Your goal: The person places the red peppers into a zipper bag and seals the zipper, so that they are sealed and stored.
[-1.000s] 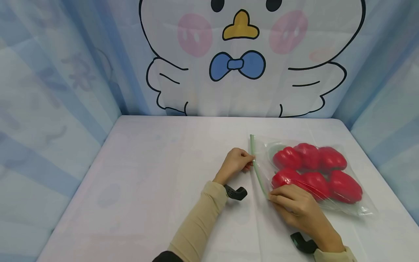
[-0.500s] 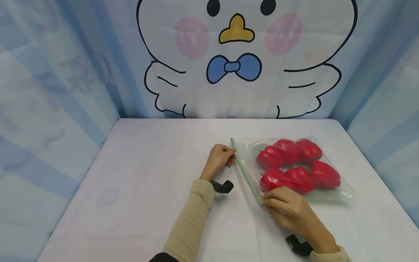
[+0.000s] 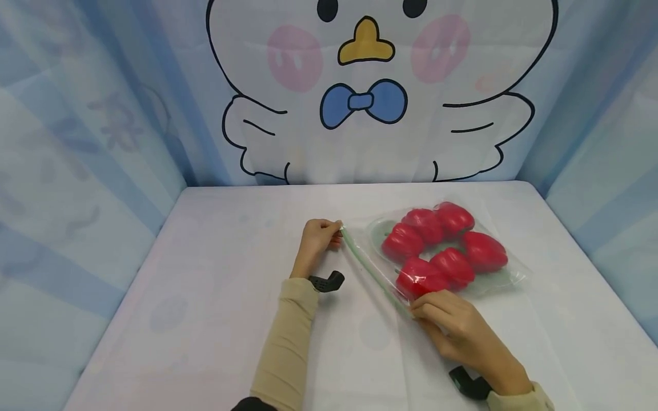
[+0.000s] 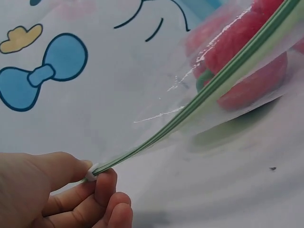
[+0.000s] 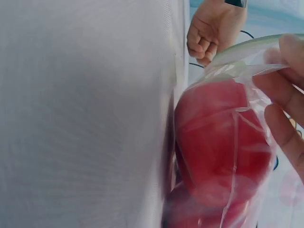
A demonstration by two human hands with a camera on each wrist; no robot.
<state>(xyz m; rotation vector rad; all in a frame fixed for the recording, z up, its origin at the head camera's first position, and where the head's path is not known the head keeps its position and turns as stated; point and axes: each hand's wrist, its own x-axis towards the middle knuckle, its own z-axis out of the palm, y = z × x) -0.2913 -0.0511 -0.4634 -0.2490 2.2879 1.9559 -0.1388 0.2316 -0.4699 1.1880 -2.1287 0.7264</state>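
A clear zip bag (image 3: 377, 251) with a green seal strip (image 3: 371, 272) lies on the table, holding several red bell peppers (image 3: 452, 267) on a pale green tray or plate. My left hand (image 3: 316, 240) pinches the far end of the strip between thumb and forefinger. In the left wrist view a small whitish piece (image 4: 90, 175) shows at that pinch. The strip (image 4: 199, 100) runs taut from there. My right hand (image 3: 457, 328) pinches the bag's near corner by the strip's other end. In the right wrist view a red pepper (image 5: 221, 142) sits just behind the plastic.
The bag rests on a white-covered table (image 3: 205, 319). Blue patterned curtains (image 3: 92, 171) hang at both sides, and a cartoon backdrop (image 3: 360, 148) closes off the far edge. Black wrist cameras (image 3: 329, 282) sit on both wrists.
My left hand has moved left and slightly away, pulling the strip's far end with it. The bag and peppers have slid left and turned, the strip now slanting. The right hand has shifted slightly left.
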